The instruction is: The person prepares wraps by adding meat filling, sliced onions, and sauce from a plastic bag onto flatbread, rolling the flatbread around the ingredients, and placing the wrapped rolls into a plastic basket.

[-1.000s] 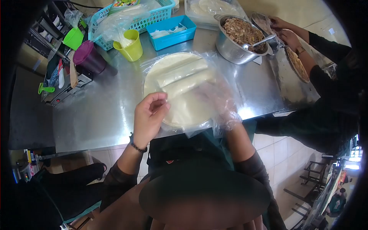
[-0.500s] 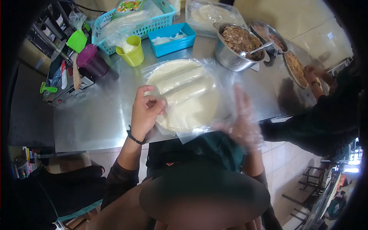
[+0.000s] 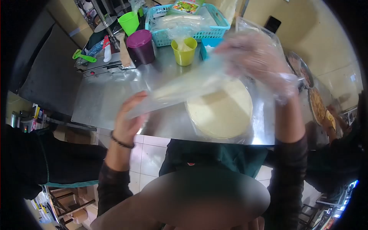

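Observation:
A clear plastic bag (image 3: 168,94) with pale rolled flatbread showing through it stretches in the air between my hands, blurred by motion. My left hand (image 3: 130,117), bare with a dark beaded bracelet, grips its lower left end. At the upper right end is my right hand (image 3: 257,57) in a clear plastic glove, closed on the bag; its fingertips are smeared. Below the bag, a stack of round pale flatbreads (image 3: 222,115) lies on plastic near the front edge of the steel table (image 3: 99,103).
Behind stand a yellow-green cup (image 3: 184,55), a purple lidded container (image 3: 141,48), a turquoise basket (image 3: 163,37) and a partly hidden blue tub (image 3: 206,50). A press with utensils (image 3: 111,69) sits at the left. At the right, another person's hand (image 3: 329,124) is by filled flatbread (image 3: 316,105).
The plastic with the rolls has been lifted off the flatbread stack. My right hand has risen up and away with one end; my left hand has taken the other. The view has shifted left.

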The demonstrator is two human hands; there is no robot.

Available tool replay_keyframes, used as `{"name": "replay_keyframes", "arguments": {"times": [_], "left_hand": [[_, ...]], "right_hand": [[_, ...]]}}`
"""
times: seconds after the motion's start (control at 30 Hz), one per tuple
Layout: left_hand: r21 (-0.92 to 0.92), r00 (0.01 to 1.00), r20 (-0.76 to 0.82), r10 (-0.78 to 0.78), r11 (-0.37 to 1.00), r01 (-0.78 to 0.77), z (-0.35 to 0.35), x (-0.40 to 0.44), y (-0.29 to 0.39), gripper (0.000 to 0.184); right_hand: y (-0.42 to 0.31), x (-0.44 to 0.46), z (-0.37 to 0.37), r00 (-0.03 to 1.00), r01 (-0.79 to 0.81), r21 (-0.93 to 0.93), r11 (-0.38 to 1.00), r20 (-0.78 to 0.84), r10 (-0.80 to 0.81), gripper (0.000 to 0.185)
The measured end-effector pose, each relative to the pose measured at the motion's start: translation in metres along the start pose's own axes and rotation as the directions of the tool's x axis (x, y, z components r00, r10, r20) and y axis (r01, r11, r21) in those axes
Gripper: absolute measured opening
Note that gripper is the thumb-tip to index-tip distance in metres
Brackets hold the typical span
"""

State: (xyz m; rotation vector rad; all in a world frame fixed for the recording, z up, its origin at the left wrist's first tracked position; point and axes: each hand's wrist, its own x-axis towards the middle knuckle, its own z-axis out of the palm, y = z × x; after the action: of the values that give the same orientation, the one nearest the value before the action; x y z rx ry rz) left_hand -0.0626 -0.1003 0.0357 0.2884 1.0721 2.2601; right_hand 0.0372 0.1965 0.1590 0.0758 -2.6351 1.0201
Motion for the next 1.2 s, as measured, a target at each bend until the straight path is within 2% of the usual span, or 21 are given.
{"name": "replay_keyframes", "arguments": {"times": [0.07,0.1,0.13,0.17,0.2,0.23,0.3,0.37,0.4,0.43,0.5,0.57,0.67,0.73,0.77,0.87,0.9,0.97,1.03,1.1,1.2], "left_hand": [[0.170,0.985,-0.153,0.083,0.984,-0.057,-0.026,-0.008,0.039,0.014],[0.317,0.968,-0.216,0.129,0.947,-0.055,-0.037,-0.011,0.057,0.015],[0.320,0.965,-0.225,0.135,0.946,-0.058,-0.059,-0.012,0.069,0.015],[0.534,0.941,-0.221,0.256,0.839,-0.103,-0.087,-0.013,0.079,0.015],[0.726,0.905,-0.198,0.376,0.677,-0.122,-0.109,-0.016,0.084,0.015],[0.741,0.888,-0.221,0.404,0.662,-0.117,-0.126,-0.019,0.081,0.015],[0.842,0.907,-0.318,0.277,0.522,0.136,-0.146,-0.023,0.075,0.013],[0.879,0.860,-0.365,0.356,0.437,0.192,-0.133,-0.028,0.066,0.012],[0.897,0.826,-0.393,0.403,0.363,0.250,-0.132,-0.030,0.061,0.011],[0.891,0.824,-0.407,0.395,0.371,0.262,-0.132,-0.033,0.060,0.011],[0.985,0.812,-0.025,0.583,-0.125,0.121,-0.124,-0.036,0.060,0.015],[0.981,0.793,0.046,0.607,-0.179,0.080,-0.113,-0.033,0.058,0.018],[0.937,0.759,0.275,0.591,-0.343,-0.072,-0.079,-0.022,0.052,0.024],[0.907,0.766,0.396,0.506,-0.349,-0.238,-0.041,-0.025,0.035,0.025],[0.887,0.753,0.452,0.478,-0.335,-0.319,-0.022,-0.029,0.024,0.025],[0.806,0.645,0.581,0.497,-0.241,-0.540,0.008,-0.038,-0.018,0.023],[0.745,0.594,0.639,0.489,-0.200,-0.636,0.011,-0.038,-0.034,0.022],[0.686,0.642,0.699,0.315,-0.042,-0.727,0.028,-0.032,-0.061,0.020],[0.662,0.651,0.745,0.147,-0.036,-0.749,0.036,-0.020,-0.083,0.017],[0.670,0.666,0.739,0.099,-0.002,-0.742,0.023,-0.021,-0.097,0.016],[0.623,0.619,0.780,0.091,-0.019,-0.782,0.017,-0.018,-0.107,0.010]], "right_hand": [[-0.015,0.023,0.032,0.981,0.192,0.047,0.980,0.025,-0.194,0.017],[-0.035,0.031,0.047,0.996,0.041,0.123,0.992,0.073,-0.050,0.015],[-0.029,0.038,0.073,0.976,0.217,0.103,0.971,-0.015,-0.216,0.015],[-0.012,0.042,0.105,0.917,0.393,0.076,0.916,-0.098,-0.386,0.015],[-0.003,0.043,0.132,0.946,0.321,-0.003,0.947,-0.045,-0.320,0.014],[0.001,0.041,0.161,0.967,0.254,-0.083,0.964,0.001,-0.255,0.013],[0.023,0.022,0.218,0.988,0.107,0.088,0.990,0.103,-0.116,0.013],[0.032,-0.002,0.235,0.888,0.454,-0.223,0.863,0.042,-0.457,0.018],[0.024,-0.008,0.225,0.887,0.459,-0.214,0.862,0.047,-0.460,0.018],[0.006,-0.014,0.201,0.910,0.391,-0.187,0.901,0.224,-0.349,0.022],[-0.020,-0.014,0.165,0.889,0.304,-0.184,0.935,0.409,-0.209,0.025],[-0.031,0.001,0.145,0.700,0.314,-0.293,0.903,0.714,-0.011,0.031],[0.010,0.007,0.205,0.907,0.369,-0.092,0.925,0.251,-0.337,0.028],[0.013,0.010,0.224,0.850,0.472,-0.050,0.880,0.292,-0.439,0.027],[0.010,0.003,0.217,0.761,0.459,-0.047,0.887,0.536,-0.366,0.028],[-0.013,-0.011,0.156,0.742,0.152,-0.167,0.974,0.671,-0.001,0.031],[0.001,-0.025,0.151,0.760,0.120,-0.192,0.974,0.649,0.034,0.031],[0.044,-0.067,0.138,0.992,-0.008,-0.103,0.995,0.128,0.022,0.034],[0.071,-0.091,0.116,0.963,-0.164,-0.385,0.908,0.137,0.232,0.034],[0.097,-0.121,0.099,0.997,-0.048,-0.435,0.899,0.038,0.071,0.039],[0.113,-0.143,0.091,0.995,-0.070,-0.264,0.962,-0.094,0.046,0.048]]}}
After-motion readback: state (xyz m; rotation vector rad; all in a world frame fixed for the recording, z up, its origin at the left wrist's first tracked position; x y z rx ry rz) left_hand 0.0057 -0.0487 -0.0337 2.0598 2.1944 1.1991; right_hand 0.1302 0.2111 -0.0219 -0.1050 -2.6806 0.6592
